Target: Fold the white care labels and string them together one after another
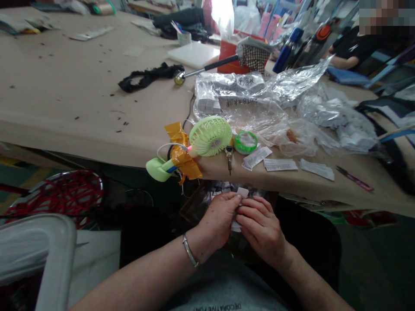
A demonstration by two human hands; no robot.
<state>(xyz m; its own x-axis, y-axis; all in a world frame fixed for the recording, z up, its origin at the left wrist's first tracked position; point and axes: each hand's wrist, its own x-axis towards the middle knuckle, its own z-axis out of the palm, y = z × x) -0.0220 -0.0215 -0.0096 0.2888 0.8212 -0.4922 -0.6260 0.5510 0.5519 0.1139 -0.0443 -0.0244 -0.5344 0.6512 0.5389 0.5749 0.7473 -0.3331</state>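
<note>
Presently, left hand (220,220) and right hand (261,229) are pinching a small white paper tag (242,191), grips clenched on it. A green plastic fan (210,136) is resting on the tan surface (81,99).

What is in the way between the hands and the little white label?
Nothing visible. The left hand and the right hand both pinch the small white label between them, below the table edge. The green mini fan sits higher up on the table, apart from them.
</note>
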